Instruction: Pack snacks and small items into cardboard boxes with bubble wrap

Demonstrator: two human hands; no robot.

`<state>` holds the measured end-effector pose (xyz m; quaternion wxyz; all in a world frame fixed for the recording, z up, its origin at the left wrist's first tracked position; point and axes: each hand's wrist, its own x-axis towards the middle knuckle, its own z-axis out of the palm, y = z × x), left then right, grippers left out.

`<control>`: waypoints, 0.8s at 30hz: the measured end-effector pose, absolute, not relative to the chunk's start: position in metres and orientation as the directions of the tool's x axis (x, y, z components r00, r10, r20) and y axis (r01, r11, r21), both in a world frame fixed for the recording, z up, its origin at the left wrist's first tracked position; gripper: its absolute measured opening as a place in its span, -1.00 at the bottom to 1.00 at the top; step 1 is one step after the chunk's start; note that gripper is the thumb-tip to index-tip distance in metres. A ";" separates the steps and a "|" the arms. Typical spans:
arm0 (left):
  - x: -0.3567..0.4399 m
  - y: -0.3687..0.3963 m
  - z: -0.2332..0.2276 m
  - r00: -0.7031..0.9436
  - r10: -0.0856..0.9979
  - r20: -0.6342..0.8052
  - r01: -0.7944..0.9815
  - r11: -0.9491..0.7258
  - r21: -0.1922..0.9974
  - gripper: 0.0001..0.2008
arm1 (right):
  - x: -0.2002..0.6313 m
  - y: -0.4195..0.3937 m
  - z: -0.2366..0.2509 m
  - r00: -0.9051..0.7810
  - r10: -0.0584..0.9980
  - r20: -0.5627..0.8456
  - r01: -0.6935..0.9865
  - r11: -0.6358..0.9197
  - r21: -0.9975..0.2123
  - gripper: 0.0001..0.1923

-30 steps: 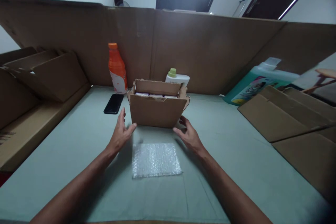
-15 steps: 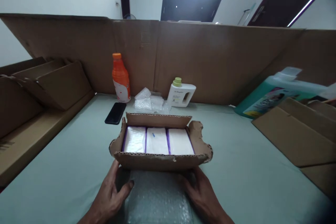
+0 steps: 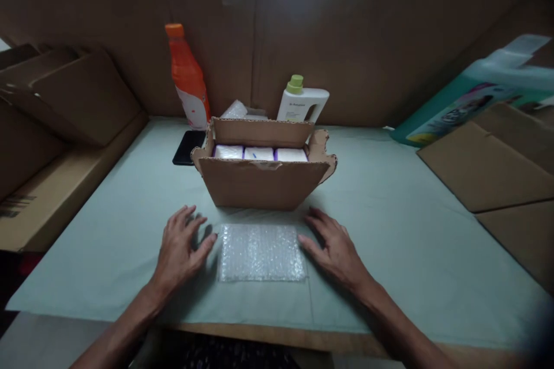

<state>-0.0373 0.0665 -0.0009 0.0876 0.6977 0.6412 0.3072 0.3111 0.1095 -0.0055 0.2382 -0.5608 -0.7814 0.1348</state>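
The tabletop (image 3: 389, 253), covered in pale green cloth, is walled by tall cardboard at the back. A teal jug (image 3: 467, 98) lies at the far right, above flat cardboard sheets (image 3: 480, 167). An open box (image 3: 259, 181) stands at the centre with three white packs (image 3: 258, 153) inside. Behind it stand an orange bottle (image 3: 186, 78) and a white bottle (image 3: 303, 104); a phone (image 3: 188, 147) lies to the left of the box. A bubble wrap sheet (image 3: 262, 252) lies flat just in front of the box. The left hand (image 3: 179, 251) and right hand (image 3: 335, 248) rest flat on the cloth at either side of the sheet, each grip spread and holding nothing.
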 end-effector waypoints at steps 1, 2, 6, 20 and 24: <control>-0.031 0.058 -0.003 0.026 0.943 0.333 0.867 -0.187 0.461 -0.71 | 0.307 0.103 -0.008 -0.285 0.931 0.228 0.824 0.359 -0.437 -0.56; -0.024 0.052 -0.006 0.048 0.939 0.340 0.883 -0.199 0.425 -0.76 | 0.300 0.098 -0.009 -0.306 0.921 0.241 0.827 0.382 -0.412 -0.60; 0.007 0.041 -0.009 0.018 0.935 0.354 0.870 -0.189 0.455 -0.90 | 0.276 0.086 -0.009 -0.329 0.898 0.291 0.759 0.435 -0.484 -0.86; 0.012 0.025 -0.022 -0.060 0.984 0.165 0.706 -0.075 0.704 -0.32 | 0.292 0.061 -0.003 -0.266 0.952 0.152 0.622 0.290 -0.728 -0.55; 0.015 0.029 -0.010 -0.134 0.989 0.057 0.538 0.024 0.843 -0.31 | 0.290 0.061 -0.003 -0.288 0.935 0.208 0.577 0.343 -0.741 -0.76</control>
